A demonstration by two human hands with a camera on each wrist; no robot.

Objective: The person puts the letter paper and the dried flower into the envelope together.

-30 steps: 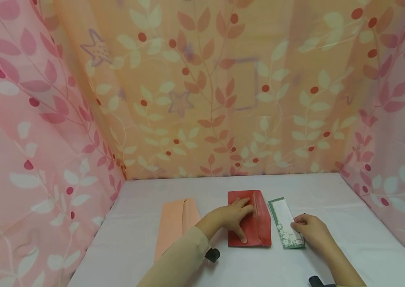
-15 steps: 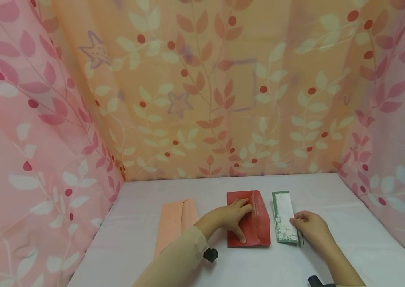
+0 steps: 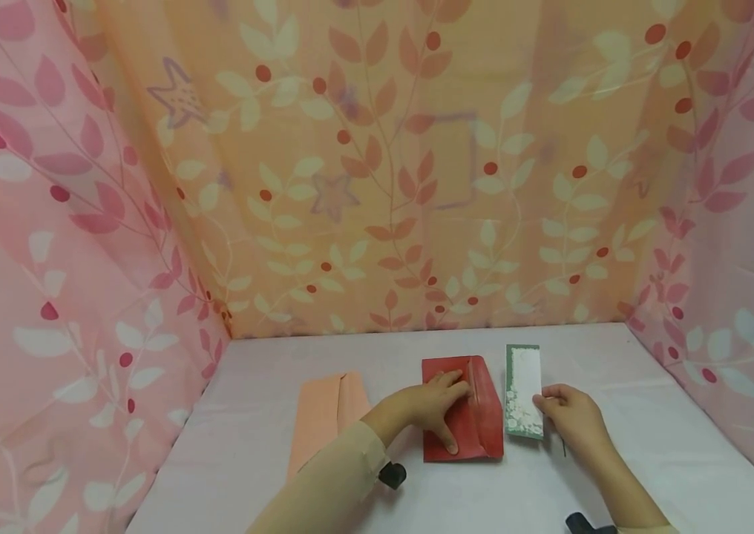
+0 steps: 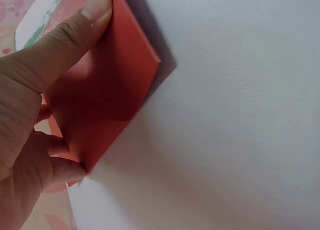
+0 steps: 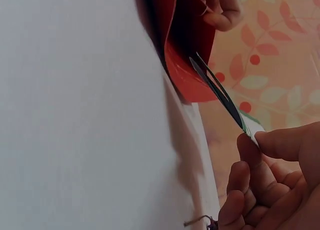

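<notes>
My left hand (image 3: pixel 440 408) spreads its thumb and bent fingers over a red envelope (image 3: pixel 485 423), gripping it. The envelope bows up between them in the left wrist view, with the thumb (image 4: pixel 96 9) on its face. Its mouth gapes in the right wrist view, the flap (image 5: pixel 192 87) hanging toward the right hand. My right hand (image 3: pixel 576 419) pinches the right edge of a folded greeting card (image 3: pixel 524 389), green-bordered with a white floral panel. Seen edge-on in the right wrist view, the card (image 5: pixel 225 97) has parted leaves pointing at the envelope's mouth.
A peach envelope (image 3: pixel 320 411) lies to the left, partly under the left sleeve (image 3: pixel 330 482). A thin dark strand (image 3: pixel 564 446) hangs below the right hand. The white table (image 3: pixel 263 352) ends at a floral curtain (image 3: pixel 377 222) behind, with pink curtains on both sides.
The card has turned from a slant to nearly straight and shifted away from me and slightly left, up beside the red envelope. My left hand stays in place.
</notes>
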